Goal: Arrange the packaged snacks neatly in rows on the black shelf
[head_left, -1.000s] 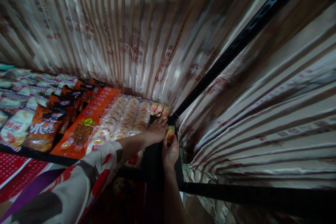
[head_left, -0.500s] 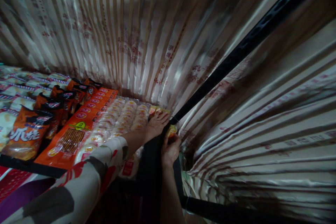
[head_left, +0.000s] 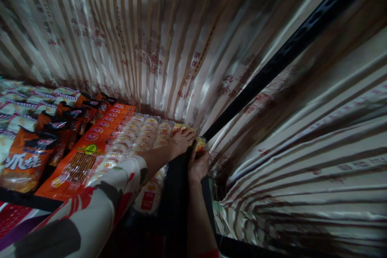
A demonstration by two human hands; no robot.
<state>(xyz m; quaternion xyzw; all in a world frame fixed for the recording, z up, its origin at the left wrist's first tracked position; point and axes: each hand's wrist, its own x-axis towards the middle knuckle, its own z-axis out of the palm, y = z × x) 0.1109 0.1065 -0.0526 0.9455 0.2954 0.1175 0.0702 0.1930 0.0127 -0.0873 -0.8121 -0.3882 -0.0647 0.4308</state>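
Observation:
My left hand (head_left: 181, 142) lies flat with its fingers stretched out on the right end of a row of clear biscuit packs (head_left: 142, 137), at the back corner of a dark shelf (head_left: 175, 177). Just to its right my right hand (head_left: 198, 165) is closed on a small yellow-orange snack packet (head_left: 200, 144), held against the shelf's corner beside a black post (head_left: 272, 64). More small yellow packets (head_left: 179, 127) sit behind my left fingers, partly hidden.
A long orange snack bag (head_left: 90, 145) and dark orange bags (head_left: 27, 157) lie left of the biscuits, with white striped bags (head_left: 18, 105) further left. Striped shiny curtain (head_left: 151, 40) hangs behind and to the right of the shelf.
My right hand has carried the small packet up and back toward the shelf's corner. My left hand has stayed on the biscuit packs. The view has shifted slightly.

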